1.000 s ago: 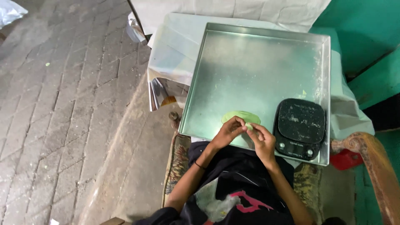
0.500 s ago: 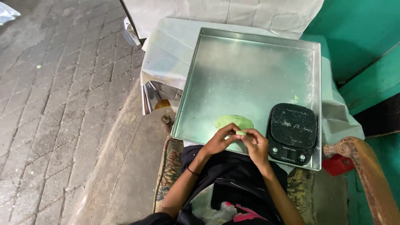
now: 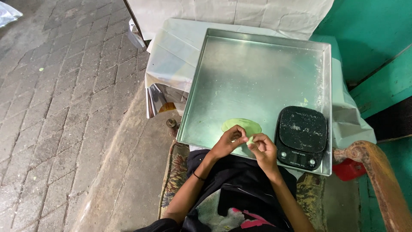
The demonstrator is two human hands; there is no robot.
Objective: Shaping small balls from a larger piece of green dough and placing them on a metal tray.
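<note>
Head view: left hand and right hand pinch a small green dough piece between curled fingertips, above the near edge of the metal tray; the piece looks soft, light, sticky, best held gently by its edges.

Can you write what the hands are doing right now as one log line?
left hand: pinching green dough | right hand: pinching same dough | metal tray: under dough | black scale: right of dough
</note>
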